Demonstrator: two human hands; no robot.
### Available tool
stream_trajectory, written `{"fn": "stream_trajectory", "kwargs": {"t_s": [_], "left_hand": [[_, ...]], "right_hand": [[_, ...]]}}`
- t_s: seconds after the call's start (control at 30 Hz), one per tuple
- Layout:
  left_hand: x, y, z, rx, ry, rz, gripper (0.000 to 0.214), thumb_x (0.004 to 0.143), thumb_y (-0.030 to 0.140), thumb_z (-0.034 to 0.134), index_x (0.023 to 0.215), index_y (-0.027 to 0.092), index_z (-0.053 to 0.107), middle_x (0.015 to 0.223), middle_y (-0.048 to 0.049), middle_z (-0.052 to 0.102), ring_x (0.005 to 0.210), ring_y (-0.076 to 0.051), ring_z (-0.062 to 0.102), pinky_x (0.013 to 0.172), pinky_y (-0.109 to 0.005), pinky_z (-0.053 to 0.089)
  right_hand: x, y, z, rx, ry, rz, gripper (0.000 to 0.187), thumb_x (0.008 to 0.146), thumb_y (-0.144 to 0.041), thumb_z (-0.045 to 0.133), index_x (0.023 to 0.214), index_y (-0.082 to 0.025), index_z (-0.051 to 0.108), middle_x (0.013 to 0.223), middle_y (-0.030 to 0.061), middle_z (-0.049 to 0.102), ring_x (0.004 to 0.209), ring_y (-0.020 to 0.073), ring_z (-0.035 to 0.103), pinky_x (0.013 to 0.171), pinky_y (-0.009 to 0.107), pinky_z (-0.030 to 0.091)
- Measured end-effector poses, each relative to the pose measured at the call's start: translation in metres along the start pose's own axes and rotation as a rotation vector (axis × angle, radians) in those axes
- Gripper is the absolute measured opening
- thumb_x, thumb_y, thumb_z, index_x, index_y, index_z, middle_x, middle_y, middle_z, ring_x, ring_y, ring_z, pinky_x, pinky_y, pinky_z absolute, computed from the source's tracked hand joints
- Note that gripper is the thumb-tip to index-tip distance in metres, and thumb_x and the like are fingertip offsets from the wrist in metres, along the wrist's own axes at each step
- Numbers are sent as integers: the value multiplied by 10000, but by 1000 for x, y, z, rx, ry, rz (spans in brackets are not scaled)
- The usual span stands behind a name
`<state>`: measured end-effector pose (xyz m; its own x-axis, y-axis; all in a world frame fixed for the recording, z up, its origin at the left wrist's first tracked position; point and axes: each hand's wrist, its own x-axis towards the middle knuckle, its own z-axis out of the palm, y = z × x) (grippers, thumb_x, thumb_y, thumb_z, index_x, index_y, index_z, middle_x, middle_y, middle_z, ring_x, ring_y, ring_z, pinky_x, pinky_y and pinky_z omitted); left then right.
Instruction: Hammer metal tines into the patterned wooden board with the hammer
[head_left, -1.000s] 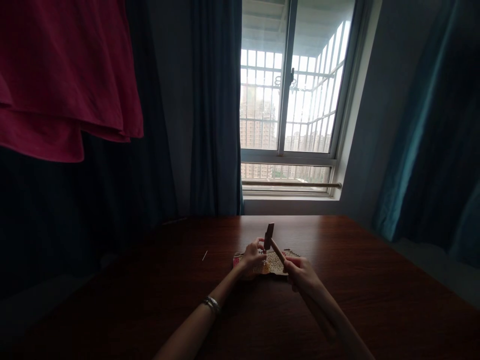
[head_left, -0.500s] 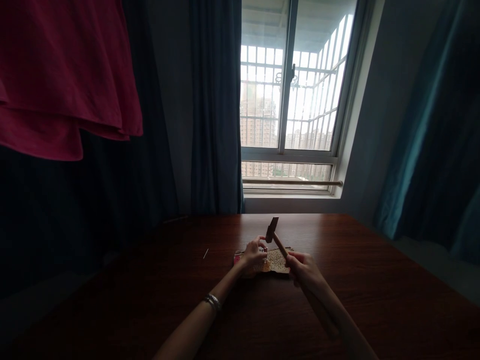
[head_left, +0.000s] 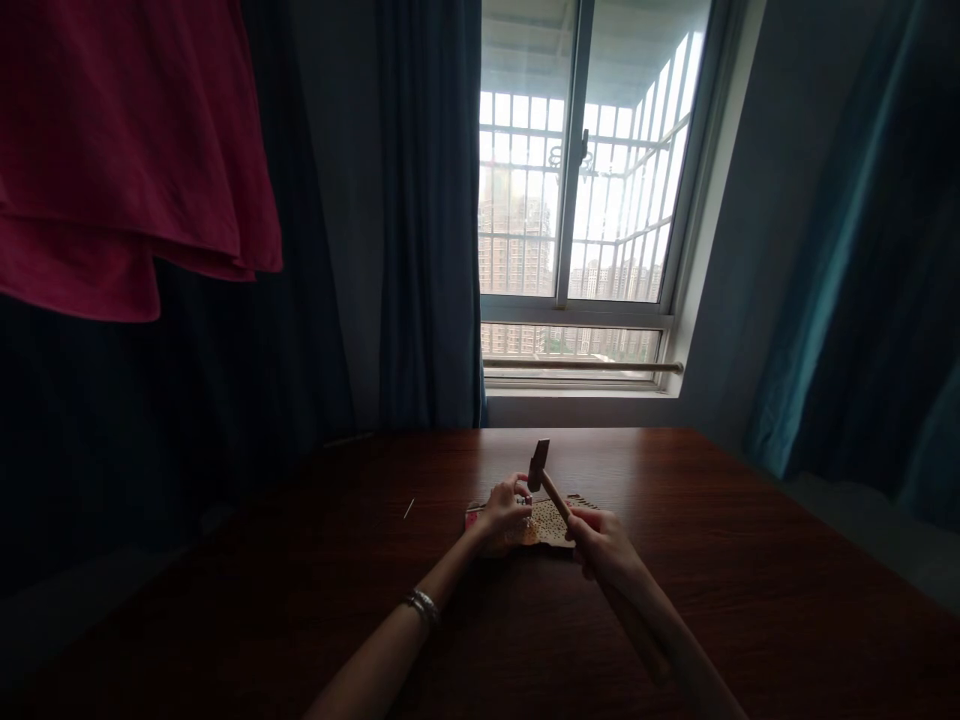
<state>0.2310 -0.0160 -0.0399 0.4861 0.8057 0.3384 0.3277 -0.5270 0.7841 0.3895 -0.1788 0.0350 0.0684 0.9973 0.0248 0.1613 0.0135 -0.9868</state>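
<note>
My right hand [head_left: 602,542] is closed round the wooden handle of a hammer [head_left: 553,492], whose dark metal head is raised just above the fingers of my left hand. Over a flat, spotted piece that looks like cardboard [head_left: 551,524], my left hand [head_left: 507,508] has its fingers curled together. Something small and shiny shows at those fingertips, too small to name. The piece has many dark dots on its right part and a pink patch at its left end; my left hand covers part of it.
A thin pale stick [head_left: 409,508] lies to the left on the brown wooden table [head_left: 315,590]. Beyond the table's far edge is a barred window [head_left: 577,230] with dark blue curtains [head_left: 431,220]. A pink cloth [head_left: 135,150] hangs at upper left.
The hammer head has come down slightly and a little to the left, with my right hand moving along. My left hand stays in place over the spotted piece.
</note>
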Motion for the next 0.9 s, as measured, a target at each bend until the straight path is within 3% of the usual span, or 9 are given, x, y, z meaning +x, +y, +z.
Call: {"fn": "stream_trajectory", "kwargs": {"t_s": [0.9], "left_hand": [[-1, 5, -1, 2, -19, -24, 540, 602, 188, 672, 1123, 145, 536, 885, -63, 672, 820, -219, 628, 713, -291, 455]], "right_hand": [[5, 5, -1, -87, 12, -27, 444, 722, -485, 478, 914, -117, 639, 655, 8, 558, 374, 86, 475, 307, 210, 382]]}}
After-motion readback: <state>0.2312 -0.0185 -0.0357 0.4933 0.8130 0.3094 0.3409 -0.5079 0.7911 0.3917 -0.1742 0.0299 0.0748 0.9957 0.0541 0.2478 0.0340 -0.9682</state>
